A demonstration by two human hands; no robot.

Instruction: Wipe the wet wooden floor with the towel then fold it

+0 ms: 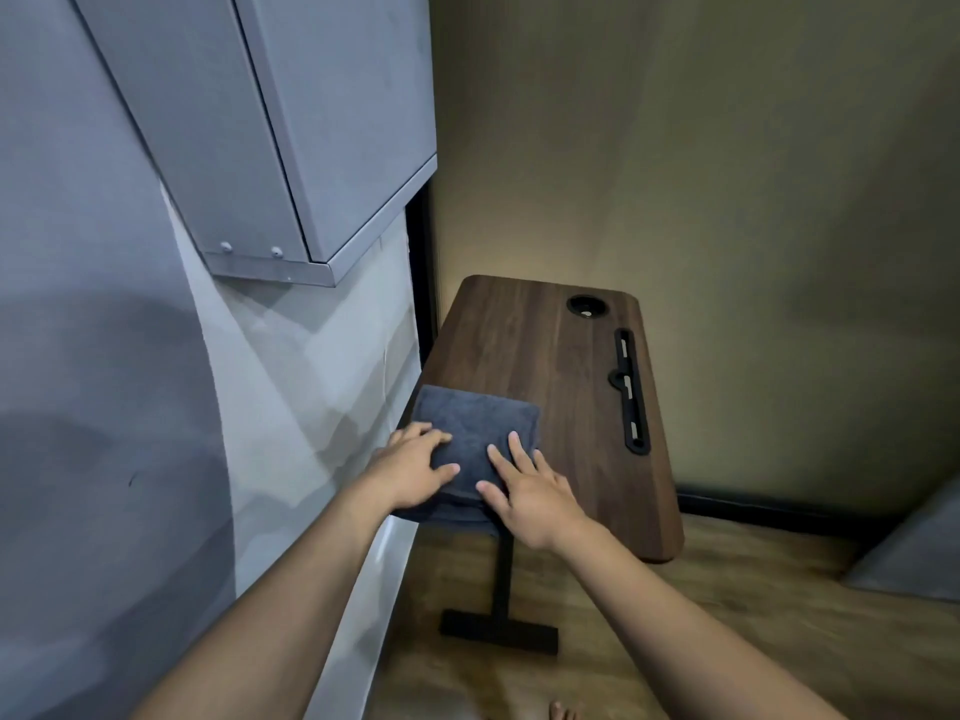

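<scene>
A dark grey towel (475, 423), folded into a thick square, lies on the near left corner of a dark wooden table top (550, 356). My left hand (415, 467) rests flat on the towel's left side, fingers curled over its edge. My right hand (524, 483) lies flat on the towel's right near part, fingers spread. Neither hand is closed around the cloth. The wooden floor (649, 641) spreads below the table.
The table stands on a black T-shaped leg (498, 628) and has a round cup hole (587, 306) and a long black slot (631, 392). A grey wall cabinet (311, 148) hangs at left. Beige wall behind; a grey object (914, 558) at right.
</scene>
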